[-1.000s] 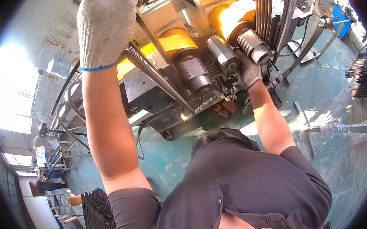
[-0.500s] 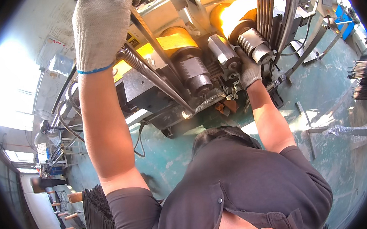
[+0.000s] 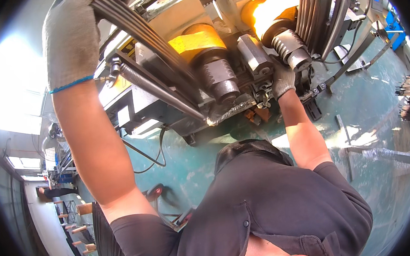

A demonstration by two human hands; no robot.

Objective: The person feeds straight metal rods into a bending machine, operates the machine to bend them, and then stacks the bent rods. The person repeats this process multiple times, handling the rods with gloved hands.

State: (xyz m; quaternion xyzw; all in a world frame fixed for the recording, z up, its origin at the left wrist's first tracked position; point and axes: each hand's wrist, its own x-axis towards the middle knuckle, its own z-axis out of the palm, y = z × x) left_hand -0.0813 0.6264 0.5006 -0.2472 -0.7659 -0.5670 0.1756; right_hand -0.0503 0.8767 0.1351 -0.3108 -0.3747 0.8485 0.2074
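My left hand point(image 3: 71, 44), in a pale knit glove with a blue cuff edge, is raised at the upper left. It is closed around the upper end of a bundle of long dark metal strips point(image 3: 148, 42), which slant down into the machine beside the left roller. My right hand point(image 3: 284, 79), also gloved, reaches low into the machine between a hexagonal metal block point(image 3: 254, 54) and the right grooved roller point(image 3: 290, 47); its fingers are hidden there. The left grooved roller point(image 3: 218, 78) sits below a yellow collar point(image 3: 199, 40).
More upright strips point(image 3: 308, 9) stand above the right roller. A coil spring point(image 3: 138, 78) and a dark cable point(image 3: 162, 151) are at the machine's left. Bundled dark rods point(image 3: 407, 98) lie at far right, near a plastic-wrapped bar point(image 3: 385, 155). Another person point(image 3: 58, 191) is far left.
My left hand has swung left, and the strips in it now lean further left, fanned apart. My right hand stays at the same place in the machine. The view has shifted slightly.
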